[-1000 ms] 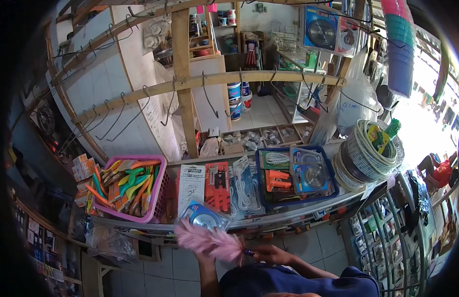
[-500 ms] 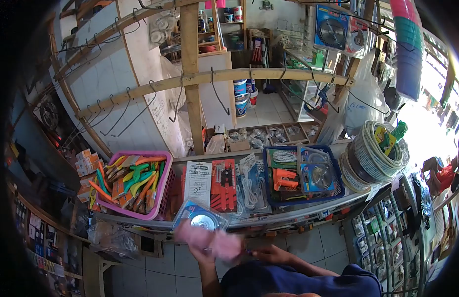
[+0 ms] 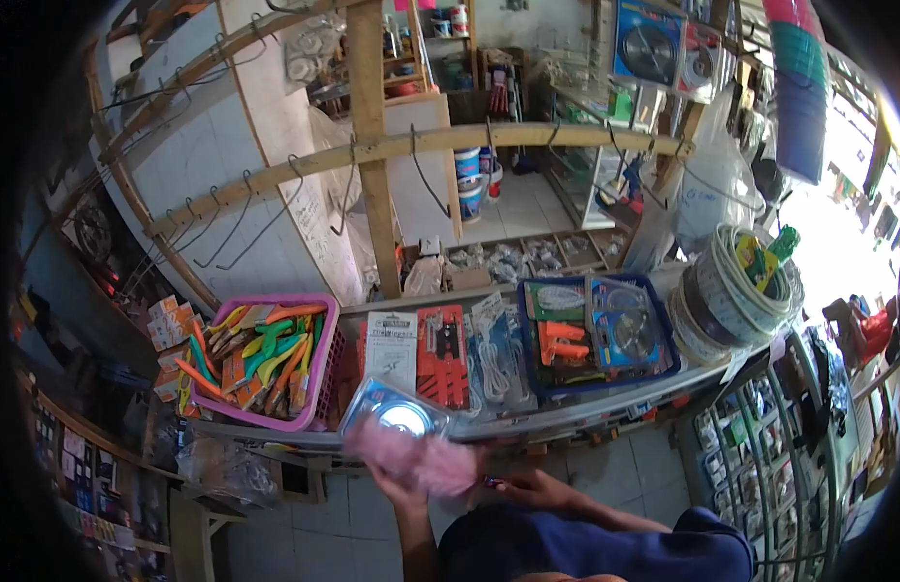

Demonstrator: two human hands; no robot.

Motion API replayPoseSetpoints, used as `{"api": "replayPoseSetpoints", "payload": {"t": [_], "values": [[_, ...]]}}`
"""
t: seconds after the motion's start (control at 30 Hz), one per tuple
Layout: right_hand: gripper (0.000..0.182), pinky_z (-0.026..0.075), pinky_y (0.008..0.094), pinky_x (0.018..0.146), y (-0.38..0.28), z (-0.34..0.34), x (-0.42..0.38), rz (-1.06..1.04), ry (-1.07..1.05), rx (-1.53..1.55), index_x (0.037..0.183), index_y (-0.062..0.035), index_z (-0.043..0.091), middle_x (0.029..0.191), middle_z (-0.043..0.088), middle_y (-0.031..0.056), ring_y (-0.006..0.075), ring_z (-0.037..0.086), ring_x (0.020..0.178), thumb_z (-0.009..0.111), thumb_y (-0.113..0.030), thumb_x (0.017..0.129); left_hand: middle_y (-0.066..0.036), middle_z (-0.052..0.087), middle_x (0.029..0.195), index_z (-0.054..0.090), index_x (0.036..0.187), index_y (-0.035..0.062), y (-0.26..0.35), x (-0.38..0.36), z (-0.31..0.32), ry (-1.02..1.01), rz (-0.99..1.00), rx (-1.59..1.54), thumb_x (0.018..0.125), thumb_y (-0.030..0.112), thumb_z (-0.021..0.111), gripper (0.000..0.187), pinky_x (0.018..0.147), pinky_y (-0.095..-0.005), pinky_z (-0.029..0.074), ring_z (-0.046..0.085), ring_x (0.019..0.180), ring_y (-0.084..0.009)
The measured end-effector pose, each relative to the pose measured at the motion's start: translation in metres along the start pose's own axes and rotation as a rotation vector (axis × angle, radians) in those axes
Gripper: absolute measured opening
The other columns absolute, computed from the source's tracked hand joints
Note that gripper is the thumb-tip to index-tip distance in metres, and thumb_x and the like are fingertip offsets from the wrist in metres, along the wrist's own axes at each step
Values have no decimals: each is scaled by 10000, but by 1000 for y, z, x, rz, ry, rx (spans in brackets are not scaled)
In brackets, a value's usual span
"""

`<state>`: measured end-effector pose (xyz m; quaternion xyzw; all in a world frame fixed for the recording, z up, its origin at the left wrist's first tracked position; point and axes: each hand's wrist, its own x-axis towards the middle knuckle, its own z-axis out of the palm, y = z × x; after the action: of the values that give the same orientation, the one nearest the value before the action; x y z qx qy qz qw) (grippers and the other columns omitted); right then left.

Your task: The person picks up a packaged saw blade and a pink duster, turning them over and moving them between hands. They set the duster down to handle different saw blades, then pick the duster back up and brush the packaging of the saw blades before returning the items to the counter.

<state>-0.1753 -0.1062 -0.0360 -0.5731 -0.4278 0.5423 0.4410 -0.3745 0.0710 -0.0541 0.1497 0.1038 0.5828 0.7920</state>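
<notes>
A pink fluffy duster (image 3: 440,466) lies across the lower part of a blister pack with a shiny round disc (image 3: 403,417), at the counter's front edge. My right hand (image 3: 527,488) is closed around the duster's dark handle, to the right of the pink head. My left hand (image 3: 401,488) is under the pack's lower edge and seems to hold it, with its fingers partly hidden by the duster. Just behind the pack are a white card pack (image 3: 390,344) and red packs with black tools (image 3: 443,354).
A pink basket (image 3: 324,378) of colourful-handled tools stands left on the counter. To the right are packaged white cables (image 3: 498,364), a dark blue tray (image 3: 605,383) of packaged goods and cable coils (image 3: 717,301). Metal hooks (image 3: 430,184) hang from a wooden bar (image 3: 527,136) above.
The pink duster has shifted slightly and its head has changed shape against the pack. Both hands stay close to where they were; the whole view has shifted a little.
</notes>
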Motion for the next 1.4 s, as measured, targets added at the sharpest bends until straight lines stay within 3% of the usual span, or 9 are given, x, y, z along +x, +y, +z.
{"api": "replayPoseSetpoints", "payload": {"t": [0.13, 0.27, 0.3, 0.4, 0.5, 0.7, 1.0, 1.3, 1.4], "values": [[383, 419, 259, 638, 7, 6, 5, -28, 103, -75, 1255, -44, 595, 818, 565, -9, 64, 478, 734, 587, -307, 977, -1, 567, 1300, 464, 1406, 152, 0, -3, 3, 210, -40, 2, 972, 598, 414, 624, 899, -397, 486, 587, 1084, -188], [369, 437, 279, 660, -13, 4, -3, 28, -72, -87, 1239, -37, 609, 819, 563, 12, 79, 496, 754, 584, -296, 977, -44, 522, 1359, 433, 1429, 145, 2, -2, -67, -169, -11, -29, 973, 588, 418, 635, 1013, -422, 418, 517, 1206, -234], [379, 444, 285, 655, -10, 4, -2, 31, -52, -106, 1261, -41, 603, 808, 572, 19, 84, 504, 743, 582, -295, 980, -42, 521, 1360, 415, 1440, 134, -1, 1, -54, 12, 93, 87, 976, 576, 417, 641, 1037, -425, 406, 511, 1219, -231], [387, 435, 264, 613, 1, 13, 4, 86, 147, 70, 1281, -38, 593, 771, 575, -6, 67, 501, 693, 577, -287, 986, -40, 519, 1354, 398, 1448, 123, 7, -10, 4, 119, -71, -36, 997, 530, 403, 607, 1057, -419, 392, 496, 1233, -217], [410, 472, 292, 802, 12, 5, 4, 22, -40, -31, 1248, -19, 600, 980, 649, 57, 123, 573, 887, 594, -323, 973, -18, 542, 1323, 414, 1426, 120, 3, -9, -18, 127, -54, -13, 1004, 493, 425, 564, 995, -401, 444, 538, 1187, -209], [402, 472, 317, 854, 11, 1, 15, 100, 150, -2, 1272, -22, 589, 1029, 654, 58, 138, 569, 931, 608, -288, 970, -36, 558, 1316, 429, 1407, 142, 0, -12, 1, 115, -178, 100, 968, 591, 427, 628, 934, -440, 500, 571, 1165, -236], [386, 403, 221, 572, 12, -9, 12, -27, 168, -108, 1285, -28, 584, 798, 558, -34, 28, 463, 655, 605, -255, 974, -48, 514, 1374, 389, 1444, 162, -16, -4, -17, 175, -218, 199, 925, 698, 365, 746, 957, -456, 487, 546, 1208, -254], [378, 380, 202, 611, 7, -8, 3, 19, 114, -152, 1298, -3, 575, 798, 554, -51, 24, 458, 701, 576, -212, 984, -80, 567, 1305, 400, 1423, 114, -26, 1, -23, 123, -157, 302, 937, 670, 369, 739, 914, -443, 501, 587, 1138, -257], [366, 394, 205, 614, 24, -9, 11, -2, 229, -51, 1284, 1, 581, 799, 562, -40, 30, 473, 700, 590, -199, 978, -85, 562, 1313, 403, 1420, 100, -20, 4, -12, 122, -225, 166, 938, 665, 373, 743, 930, -444, 502, 592, 1135, -261]]}}
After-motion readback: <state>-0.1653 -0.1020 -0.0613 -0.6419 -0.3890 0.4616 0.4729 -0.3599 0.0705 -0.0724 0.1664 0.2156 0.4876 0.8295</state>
